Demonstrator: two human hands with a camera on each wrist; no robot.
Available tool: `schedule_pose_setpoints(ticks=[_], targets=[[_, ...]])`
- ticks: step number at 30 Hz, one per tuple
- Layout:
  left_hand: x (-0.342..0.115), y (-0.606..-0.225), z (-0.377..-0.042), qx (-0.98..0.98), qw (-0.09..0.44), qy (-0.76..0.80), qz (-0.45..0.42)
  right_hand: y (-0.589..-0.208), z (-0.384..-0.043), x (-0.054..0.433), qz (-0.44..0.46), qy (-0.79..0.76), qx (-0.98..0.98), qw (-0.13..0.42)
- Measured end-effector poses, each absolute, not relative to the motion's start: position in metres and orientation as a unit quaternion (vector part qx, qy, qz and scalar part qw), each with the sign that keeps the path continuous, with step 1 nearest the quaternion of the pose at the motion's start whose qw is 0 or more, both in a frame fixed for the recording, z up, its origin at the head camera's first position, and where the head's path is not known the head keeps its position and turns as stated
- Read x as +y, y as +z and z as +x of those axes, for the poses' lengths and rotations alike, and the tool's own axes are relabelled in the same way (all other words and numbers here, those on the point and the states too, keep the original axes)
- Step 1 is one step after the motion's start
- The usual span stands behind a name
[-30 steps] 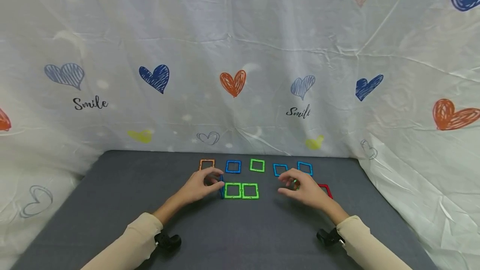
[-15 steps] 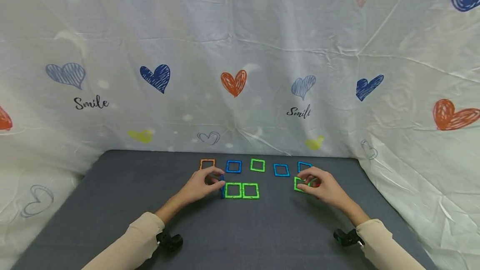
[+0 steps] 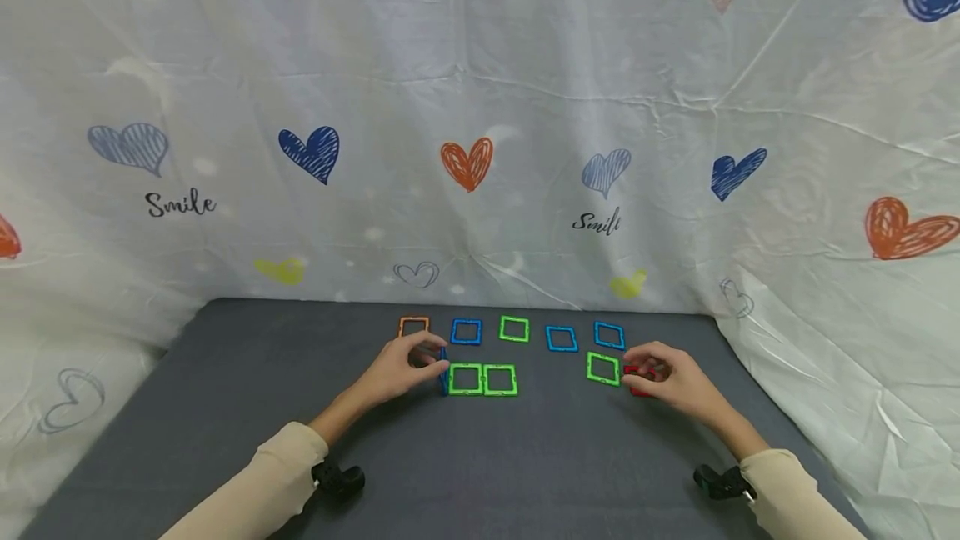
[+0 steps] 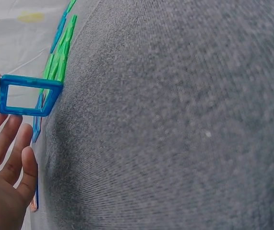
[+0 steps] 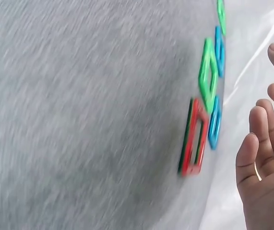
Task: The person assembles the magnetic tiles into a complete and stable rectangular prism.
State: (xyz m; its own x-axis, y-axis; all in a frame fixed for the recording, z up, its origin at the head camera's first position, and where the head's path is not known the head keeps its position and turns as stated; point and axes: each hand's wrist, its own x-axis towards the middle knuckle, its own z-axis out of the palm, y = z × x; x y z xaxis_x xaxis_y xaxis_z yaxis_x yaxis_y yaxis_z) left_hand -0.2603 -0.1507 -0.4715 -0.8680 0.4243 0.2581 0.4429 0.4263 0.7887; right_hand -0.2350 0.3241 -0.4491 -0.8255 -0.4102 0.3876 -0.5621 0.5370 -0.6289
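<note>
Left hand (image 3: 405, 369) is pinching a blue tile (image 4: 31, 81), which is standing upright at the left end of two flat green tiles (image 3: 483, 380) (touching or not, hard to tell); a slackening hold could be letting it topple, a twist could be skewing the pair. Right hand (image 3: 678, 382) is hovering at a red tile (image 5: 191, 140), fingers (image 5: 257, 117) apart, holding nothing; a careless pinch could be nudging the loose green tile (image 3: 603, 382) lying just beside it. Farther off, five tiles are lying in a back row (image 3: 514, 319). Head view is showing the blue tile edge-on; left wrist is showing its hollow face. Right wrist is revealing a green edge (image 5: 186, 137) along the red tile, perhaps a second piece stacked there
</note>
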Motion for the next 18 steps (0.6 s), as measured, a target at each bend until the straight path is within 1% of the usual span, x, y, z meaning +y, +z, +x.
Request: schedule_pose_setpoints(ticks=[12,18], targets=[[-0.15,-0.47,-0.262,-0.839,0.004,-0.474,-0.267,-0.461,-0.236,0.37,0.244,0.366,-0.895,0.075],[-0.151,-0.47,-0.262,-0.84,0.005,-0.472,-0.267,-0.466,-0.237,0.383,0.221,0.355,-0.907,0.051]])
